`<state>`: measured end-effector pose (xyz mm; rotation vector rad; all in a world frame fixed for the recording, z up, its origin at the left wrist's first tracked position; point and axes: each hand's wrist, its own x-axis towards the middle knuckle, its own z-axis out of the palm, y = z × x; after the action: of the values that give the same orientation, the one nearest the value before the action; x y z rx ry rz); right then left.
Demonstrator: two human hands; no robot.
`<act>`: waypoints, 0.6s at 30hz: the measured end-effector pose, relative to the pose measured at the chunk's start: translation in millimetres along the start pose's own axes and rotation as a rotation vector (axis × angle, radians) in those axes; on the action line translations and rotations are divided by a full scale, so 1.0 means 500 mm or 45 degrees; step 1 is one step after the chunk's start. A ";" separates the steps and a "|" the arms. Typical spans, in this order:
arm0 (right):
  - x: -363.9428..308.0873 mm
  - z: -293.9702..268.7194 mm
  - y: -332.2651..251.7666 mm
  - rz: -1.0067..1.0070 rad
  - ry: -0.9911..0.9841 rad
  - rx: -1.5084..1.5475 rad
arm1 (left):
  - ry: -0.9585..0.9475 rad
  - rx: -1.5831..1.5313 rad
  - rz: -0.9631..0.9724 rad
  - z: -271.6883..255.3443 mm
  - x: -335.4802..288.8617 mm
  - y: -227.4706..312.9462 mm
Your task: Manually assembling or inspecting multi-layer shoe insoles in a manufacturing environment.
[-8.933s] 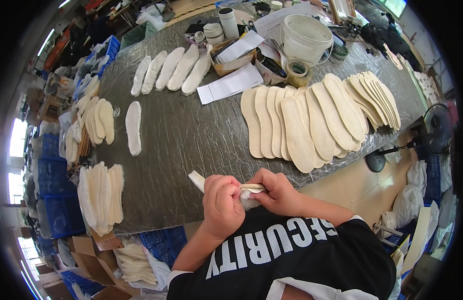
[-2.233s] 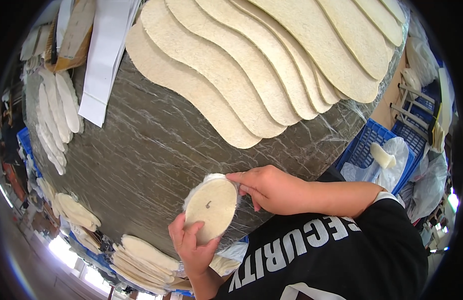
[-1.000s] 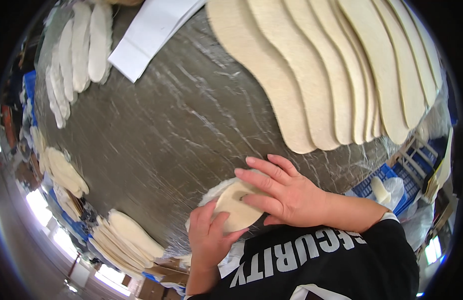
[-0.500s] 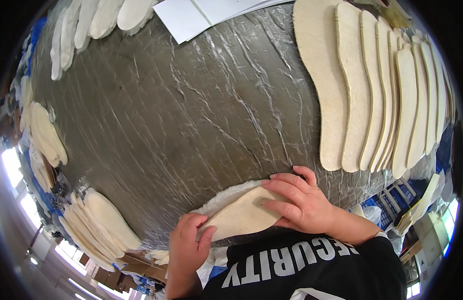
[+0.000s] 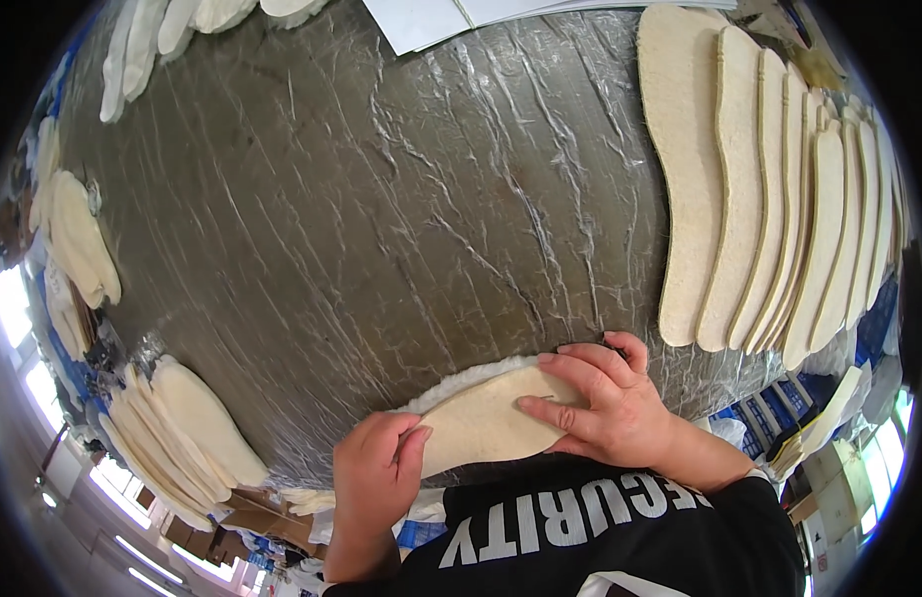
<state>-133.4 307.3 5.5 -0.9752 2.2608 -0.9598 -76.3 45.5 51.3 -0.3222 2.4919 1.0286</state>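
Near the front edge of the plastic-covered table [image 5: 311,239], the left hand [image 5: 373,476] pinches one end of a cream insole [image 5: 486,423] backed with white fleece [image 5: 471,379], the right hand [image 5: 622,413] grasps the other, seemingly matching layers, which next calls for even edges.

"How many of each?"
"One left hand [image 5: 376,466], one right hand [image 5: 612,410], one held insole [image 5: 491,426], one table [image 5: 381,249]."
"White insoles [image 5: 142,55], top left?"
"Five show."
"Right row [image 5: 685,149]?"
"At least eight insoles; they overlap."
"Lower-left pile [image 5: 207,413]?"
"Four at least, exact count hidden."
"Papers [image 5: 421,22]?"
"Can't tell."
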 end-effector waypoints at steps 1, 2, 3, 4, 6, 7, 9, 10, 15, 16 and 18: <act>0.001 0.000 -0.001 0.000 -0.002 0.000 | 0.008 0.007 0.015 0.000 0.002 0.000; 0.002 0.000 -0.002 0.007 -0.013 -0.013 | 0.008 0.005 0.014 0.001 0.003 -0.002; 0.003 0.000 -0.004 0.012 -0.025 -0.024 | 0.006 0.008 0.014 0.001 0.003 -0.004; 0.004 -0.002 -0.006 0.012 -0.026 -0.024 | 0.004 0.011 0.015 0.002 0.004 -0.005; 0.009 -0.008 -0.014 0.047 -0.069 -0.067 | 0.014 0.027 0.025 0.003 0.006 -0.006; 0.012 -0.012 -0.021 0.046 -0.070 -0.066 | 0.023 0.044 0.036 0.004 0.006 -0.005; 0.021 -0.018 -0.040 0.077 -0.075 -0.140 | 0.026 0.044 0.027 0.005 0.006 -0.004; 0.025 -0.017 -0.046 0.011 -0.052 -0.205 | 0.028 0.045 0.020 0.005 0.007 -0.003; 0.048 0.030 -0.055 -0.218 -0.015 -0.231 | 0.002 -0.032 0.032 0.023 0.021 0.018; 0.052 0.031 -0.054 -0.183 -0.004 -0.247 | -0.024 -0.078 0.019 0.025 0.022 0.018; 0.053 0.026 -0.049 -0.142 -0.015 -0.279 | -0.027 -0.058 0.030 0.015 0.018 0.004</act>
<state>-130.9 269.6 11.9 -1.2073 2.3592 -0.7595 -82.7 51.9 43.7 -0.2948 2.4621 1.0934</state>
